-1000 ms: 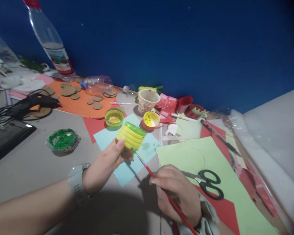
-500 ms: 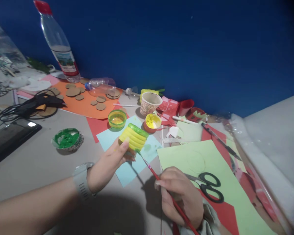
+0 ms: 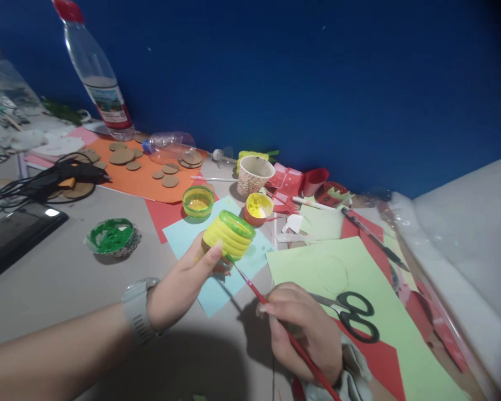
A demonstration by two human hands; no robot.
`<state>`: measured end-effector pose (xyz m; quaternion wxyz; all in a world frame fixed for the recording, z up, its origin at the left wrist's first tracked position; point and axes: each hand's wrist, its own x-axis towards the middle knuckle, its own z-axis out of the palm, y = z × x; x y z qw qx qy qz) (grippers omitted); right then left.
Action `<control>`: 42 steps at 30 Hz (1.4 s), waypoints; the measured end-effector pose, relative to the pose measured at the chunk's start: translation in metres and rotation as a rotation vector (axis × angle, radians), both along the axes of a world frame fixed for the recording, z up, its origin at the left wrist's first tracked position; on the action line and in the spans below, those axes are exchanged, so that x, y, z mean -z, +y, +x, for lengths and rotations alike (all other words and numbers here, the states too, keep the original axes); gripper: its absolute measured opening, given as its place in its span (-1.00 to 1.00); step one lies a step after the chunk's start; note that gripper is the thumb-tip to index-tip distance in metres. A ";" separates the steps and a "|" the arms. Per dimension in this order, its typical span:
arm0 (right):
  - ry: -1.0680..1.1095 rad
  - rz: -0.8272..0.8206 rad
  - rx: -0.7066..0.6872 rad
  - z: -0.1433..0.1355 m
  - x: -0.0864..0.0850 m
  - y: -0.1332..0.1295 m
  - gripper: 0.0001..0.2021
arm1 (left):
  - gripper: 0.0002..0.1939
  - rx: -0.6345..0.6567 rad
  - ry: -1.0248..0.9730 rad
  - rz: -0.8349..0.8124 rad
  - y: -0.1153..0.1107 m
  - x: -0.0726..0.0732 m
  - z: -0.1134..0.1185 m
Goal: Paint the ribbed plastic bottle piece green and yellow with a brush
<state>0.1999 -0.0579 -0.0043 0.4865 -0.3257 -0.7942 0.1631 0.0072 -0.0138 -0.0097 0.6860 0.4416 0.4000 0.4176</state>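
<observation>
My left hand (image 3: 196, 273), with a grey watch on the wrist, is closed around a ridged yellow cup-like piece (image 3: 229, 236) with a green-painted rim. The piece is tilted, its opening facing up and to the right. In my right hand (image 3: 303, 328) is a red-handled paintbrush (image 3: 256, 292), its tip at the lower edge of the yellow piece. Light blue paper (image 3: 221, 292) lies beneath. Behind stand a similar yellow and green ring-shaped piece (image 3: 197, 203) and a small red pot of yellow paint (image 3: 258, 209). A bowl of green paint (image 3: 112, 236) sits left.
Black-handled scissors (image 3: 357, 314) lie on light green paper (image 3: 379, 267) at right. A paper cup (image 3: 254, 175), cardboard discs (image 3: 123, 156) on orange paper and a tall bottle (image 3: 104, 94) stand toward the blue wall. A glue gun (image 3: 77, 170) and phone-like device (image 3: 20, 239) are left.
The yellow piece has tipped slightly, showing more of its opening. My right hand and the brush have shifted a little to the left, the tip now nearer my left thumb.
</observation>
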 end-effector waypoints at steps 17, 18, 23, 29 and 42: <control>-0.015 -0.027 0.024 -0.001 0.004 0.000 -0.65 | -0.72 -0.096 0.121 0.085 0.002 -0.002 0.001; -0.013 -0.040 0.043 -0.001 0.004 -0.001 -0.67 | -0.72 -0.105 0.101 0.079 0.001 -0.002 0.001; 0.002 -0.067 0.088 -0.002 0.002 -0.001 -0.68 | -0.70 -0.136 0.074 0.044 0.000 0.000 0.000; 0.031 -0.050 0.007 -0.001 0.000 0.000 -0.63 | -0.71 -0.096 0.091 0.080 0.001 0.000 -0.001; 0.053 -0.099 -0.149 0.011 -0.006 0.003 -0.77 | -0.69 -0.105 0.096 0.074 0.001 0.002 -0.001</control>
